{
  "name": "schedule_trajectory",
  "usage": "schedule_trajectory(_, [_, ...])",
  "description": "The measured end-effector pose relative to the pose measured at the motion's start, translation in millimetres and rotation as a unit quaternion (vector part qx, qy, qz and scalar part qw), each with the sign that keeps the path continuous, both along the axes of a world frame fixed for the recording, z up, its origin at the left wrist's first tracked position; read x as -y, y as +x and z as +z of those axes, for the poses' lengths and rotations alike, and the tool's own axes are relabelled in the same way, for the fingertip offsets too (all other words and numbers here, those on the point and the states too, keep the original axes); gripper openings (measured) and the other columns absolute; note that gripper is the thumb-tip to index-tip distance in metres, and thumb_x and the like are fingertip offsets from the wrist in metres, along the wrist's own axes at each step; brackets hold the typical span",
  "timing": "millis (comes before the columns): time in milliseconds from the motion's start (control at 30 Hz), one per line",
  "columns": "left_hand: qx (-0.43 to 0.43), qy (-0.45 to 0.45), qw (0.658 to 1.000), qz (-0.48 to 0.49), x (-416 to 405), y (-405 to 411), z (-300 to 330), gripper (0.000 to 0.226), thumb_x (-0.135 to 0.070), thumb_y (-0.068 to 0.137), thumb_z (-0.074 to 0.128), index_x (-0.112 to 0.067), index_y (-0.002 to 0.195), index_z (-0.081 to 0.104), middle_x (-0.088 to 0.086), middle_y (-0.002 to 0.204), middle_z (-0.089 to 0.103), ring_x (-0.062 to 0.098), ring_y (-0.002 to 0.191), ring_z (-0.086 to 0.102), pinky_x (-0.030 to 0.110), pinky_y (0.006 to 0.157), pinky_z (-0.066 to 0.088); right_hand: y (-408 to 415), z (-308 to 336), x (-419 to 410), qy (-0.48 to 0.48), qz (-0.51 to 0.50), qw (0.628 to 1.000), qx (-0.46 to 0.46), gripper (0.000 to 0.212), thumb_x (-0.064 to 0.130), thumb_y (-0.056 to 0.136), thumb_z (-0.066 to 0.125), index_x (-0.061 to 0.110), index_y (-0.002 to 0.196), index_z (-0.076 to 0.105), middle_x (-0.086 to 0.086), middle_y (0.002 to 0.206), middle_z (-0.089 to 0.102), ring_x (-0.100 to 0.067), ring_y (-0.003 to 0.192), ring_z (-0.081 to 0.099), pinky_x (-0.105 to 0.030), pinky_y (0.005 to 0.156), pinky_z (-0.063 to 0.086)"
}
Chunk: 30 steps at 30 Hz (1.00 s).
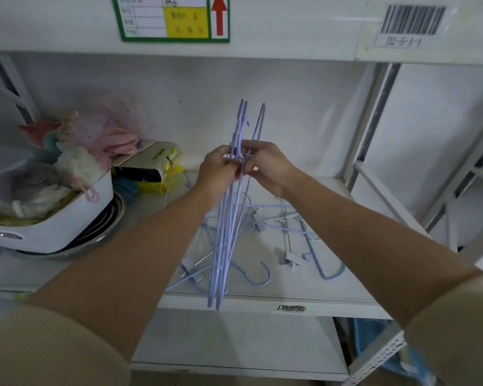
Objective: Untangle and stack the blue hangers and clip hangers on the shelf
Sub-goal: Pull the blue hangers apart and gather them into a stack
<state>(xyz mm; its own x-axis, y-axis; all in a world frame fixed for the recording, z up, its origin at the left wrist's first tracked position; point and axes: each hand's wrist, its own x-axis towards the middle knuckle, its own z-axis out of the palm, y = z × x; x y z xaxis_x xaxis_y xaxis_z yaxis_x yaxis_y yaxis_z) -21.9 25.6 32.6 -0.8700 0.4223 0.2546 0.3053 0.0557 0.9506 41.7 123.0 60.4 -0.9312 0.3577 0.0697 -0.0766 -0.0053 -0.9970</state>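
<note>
— Where are the hands?
— Raised over the shelf (304, 298); left hand (219, 169) and right hand (265, 167) both pinch a bundle of blue hangers (226, 240) held upright.
— And behind?
— Clip hangers (285, 240) lie tangled on the shelf; a white basket (53, 227) sits left.

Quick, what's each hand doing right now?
Left hand: grips the bundle of blue hangers.
Right hand: pinches the same bundle.
</note>
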Motion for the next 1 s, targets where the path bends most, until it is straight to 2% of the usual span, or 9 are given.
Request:
schedule_trajectory(67, [0.012,0.003,1.000,-0.013,1,4,-2,0.025,0.005,0.088,0.050,-0.012,0.097,0.067,0.003,0.066,0.064,0.006,0.047,0.060,0.025,0.057,0.053,4,-1,2,0.039,0.026,0.999,0.001,0.045,-0.024,0.065,0.044,-0.012,0.106,0.057,-0.016,0.082,0.055,-0.032,0.065,0.055,-0.034,0.053,0.046])
schedule_trajectory(200, [0.017,0.011,1.000,-0.011,1,9,3,0.021,-0.001,0.089,0.049,-0.016,0.092,0.063,0.007,0.069,0.064,0.017,0.054,0.062,0.027,0.059,0.054,4,-5,6,0.095,0.021,0.995,0.012,0.050,-0.012,0.059,0.050,-0.020,0.109,0.051,-0.018,0.082,0.053,-0.027,0.064,0.055,-0.032,0.056,0.044])
schedule_trajectory(367, [0.052,0.014,0.998,-0.021,0,9,-1,0.026,-0.007,0.084,0.051,-0.029,0.079,0.064,0.021,0.088,0.070,0.037,0.082,0.070,0.045,0.078,0.059,5,-10,15,0.072,-0.030,0.997,0.028,0.035,-0.010,0.089,0.033,-0.014,0.117,0.054,-0.021,0.088,0.063,-0.028,0.067,0.061,-0.029,0.060,0.055])
schedule_trajectory(500, [0.036,0.002,0.999,-0.023,0,8,-3,0.027,-0.004,0.089,0.046,-0.026,0.083,0.061,0.018,0.085,0.068,0.029,0.069,0.066,0.036,0.069,0.058,2,-9,16,0.070,-0.072,0.993,0.069,0.034,-0.003,0.094,0.030,-0.013,0.118,0.052,-0.027,0.091,0.062,-0.031,0.065,0.058,-0.036,0.061,0.052])
schedule_trajectory(567, [0.030,-0.007,0.999,-0.040,-2,7,-2,0.026,-0.004,0.089,0.046,-0.025,0.086,0.063,0.017,0.080,0.067,0.028,0.065,0.065,0.039,0.069,0.059,2,-7,15,0.043,-0.076,0.993,0.077,0.028,0.001,0.097,0.030,-0.009,0.112,0.052,-0.020,0.082,0.064,-0.026,0.055,0.056,-0.030,0.052,0.050])
schedule_trajectory(767, [0.036,-0.041,0.997,-0.055,-8,16,1,0.026,0.002,0.090,0.043,-0.013,0.102,0.062,0.006,0.058,0.058,0.011,0.040,0.055,0.021,0.047,0.047,4,-9,13,0.039,-0.053,0.990,0.126,0.031,0.018,0.101,0.025,0.011,0.082,0.049,-0.007,0.071,0.054,-0.015,0.053,0.049,-0.019,0.043,0.042])
schedule_trajectory(867, [0.056,-0.044,0.996,-0.061,-12,18,2,0.031,0.008,0.088,0.040,-0.008,0.106,0.061,0.011,0.063,0.057,0.008,0.040,0.057,0.016,0.044,0.047,-3,-14,9,0.036,-0.060,0.990,0.120,0.028,0.023,0.101,0.023,0.010,0.105,0.048,-0.009,0.097,0.060,-0.015,0.063,0.055,-0.015,0.036,0.040])
schedule_trajectory(933, [0.061,-0.035,0.995,-0.066,-13,20,0,0.032,0.012,0.086,0.041,-0.005,0.105,0.061,0.013,0.066,0.058,0.009,0.042,0.060,0.016,0.045,0.048,-4,-15,10,0.040,-0.060,0.990,0.119,0.040,0.025,0.100,0.023,0.003,0.120,0.050,-0.014,0.113,0.062,-0.021,0.072,0.060,-0.019,0.048,0.049])
schedule_trajectory(1000, [0.065,-0.016,0.996,-0.060,-16,21,-3,0.029,0.012,0.085,0.045,-0.006,0.099,0.064,0.013,0.066,0.062,0.012,0.045,0.063,0.019,0.048,0.051,-1,-15,8,0.047,-0.050,0.991,0.117,0.040,0.024,0.099,0.023,0.002,0.111,0.055,-0.015,0.101,0.063,-0.023,0.071,0.059,-0.027,0.061,0.051])
